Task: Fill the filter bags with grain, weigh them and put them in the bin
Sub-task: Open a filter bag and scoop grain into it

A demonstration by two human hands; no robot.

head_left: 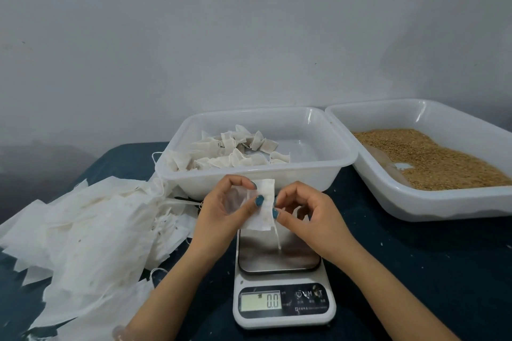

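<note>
We saw two bare hands meet over the scale point(282, 279). They held one small white bag point(264, 202) between them. The left hand point(221, 202) pinched the bag's left side, with the thumb in front and curled fingers behind. The right hand point(307, 210) pinched the bag's right edge with curled fingertips. The bag stood upright in the air, above the back of the scale's metal plate and just in front of the bin point(340, 152). It looked flat, but we could not tell if any grain was inside. A thin string point(278, 235) hung down from the bag toward the plate; we could not tell if its end touched.

The scale's screen point(273, 301) read 0.0.

The bin was clear and white and sat behind the scale. Full bags point(235, 151) lay heaped in its left half.

To the right, just beside the bin, sat a tray point(457, 210) with brown grain point(432, 158) spread in it.

On the left lay a big loose pile point(91, 230) of flat white bags. It reached up to the bin's left corner.

All of it sat on a dark blue table point(415, 271) with small white specks on it.
</note>
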